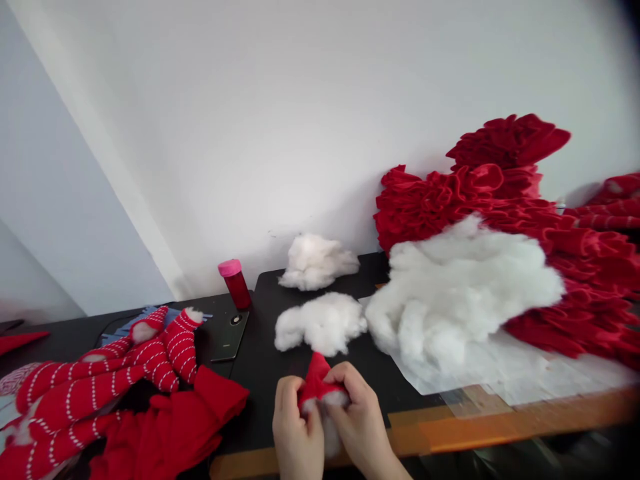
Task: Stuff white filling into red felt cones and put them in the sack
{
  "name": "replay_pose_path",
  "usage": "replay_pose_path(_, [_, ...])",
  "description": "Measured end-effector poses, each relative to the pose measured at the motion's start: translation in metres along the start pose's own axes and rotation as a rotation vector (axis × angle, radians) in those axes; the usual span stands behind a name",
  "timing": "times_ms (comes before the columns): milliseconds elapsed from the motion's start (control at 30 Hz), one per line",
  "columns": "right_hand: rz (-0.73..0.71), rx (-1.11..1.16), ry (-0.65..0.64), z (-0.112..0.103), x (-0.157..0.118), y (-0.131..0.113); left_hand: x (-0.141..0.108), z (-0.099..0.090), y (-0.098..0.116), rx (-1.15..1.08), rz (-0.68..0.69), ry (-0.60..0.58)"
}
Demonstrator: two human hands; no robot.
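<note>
- We hold a small red felt cone (316, 381) just above the front of the worktop, its tip pointing up and away from us.
- A tuft of white fibre stuffing (327, 428) bulges from the cone's open end and hangs down between our hands.
- Our left hand (297, 427) has its grip pressed together, with the thumb and fingers pinching the cone's lower edge beside the stuffing.
- Our right hand (361, 415) closes its grip on the opposite side of the cone, and the two hands nearly meet around it.
- A strip of orange-brown wood (450, 435) runs along the front of the matt black worktop (270, 353).
- Just left of our hands lies a loose heap of plain red fabric (170, 427) and red tubes with white stitched stripes (85, 393), some with white stuffing at their ends.
- Straight ahead sits a white clump of stuffing (320, 323), with a second clump (317, 262) behind it.
- To the right, a much larger mound of white stuffing (460, 300) rests on a translucent white sheet (505, 363).
- Behind the mound rises a tall pile of ruffled red felt (480, 207).
- Farther left, a black smartphone (229, 337) lies beside an upright red bottle with a pink cap (235, 283).
- A plain white wall (250, 133) closes off the back.
</note>
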State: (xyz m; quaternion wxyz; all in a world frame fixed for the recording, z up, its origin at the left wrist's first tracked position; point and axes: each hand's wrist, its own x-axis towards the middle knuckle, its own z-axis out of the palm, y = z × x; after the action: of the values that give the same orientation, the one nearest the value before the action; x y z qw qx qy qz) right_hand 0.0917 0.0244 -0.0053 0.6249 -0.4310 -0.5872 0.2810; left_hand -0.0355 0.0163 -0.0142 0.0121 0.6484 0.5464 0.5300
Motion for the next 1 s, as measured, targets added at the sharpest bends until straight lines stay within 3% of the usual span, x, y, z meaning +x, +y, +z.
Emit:
replay_pose_path(67, [-0.039,-0.073,0.038,0.0,0.004,0.003,0.001,0.0,0.002,-0.014,-0.05,0.018])
replay_pose_path(200, [-0.052,-0.077,-0.062,-0.004,0.004,0.005,0.008,-0.005,0.0,-0.041,-0.221,0.01])
replay_pose_path(333, [-0.258,-0.243,-0.114,-0.007,-0.015,0.005,0.016,-0.009,0.004,-0.069,-0.395,0.05])
replay_pose_path(533, [-0.389,-0.363,-0.121,-0.003,-0.017,0.01,0.017,-0.008,0.016,-0.169,-0.439,-0.058])
replay_pose_path(667, [-0.42,-0.331,-0.113,-0.002,-0.004,0.014,0.008,-0.008,0.008,-0.274,-0.286,-0.254])
replay_pose_path(733, [-0.381,-0.278,-0.119,-0.002,-0.001,0.016,0.005,-0.009,0.004,-0.211,-0.164,-0.304])
replay_pose_path(900, [-0.192,-0.085,-0.16,-0.001,0.001,0.018,0.009,-0.004,0.002,0.068,0.043,-0.372])
replay_pose_path(1000, [-0.022,0.022,-0.182,-0.001,0.005,0.018,0.012,0.007,0.001,0.139,0.092,-0.306])
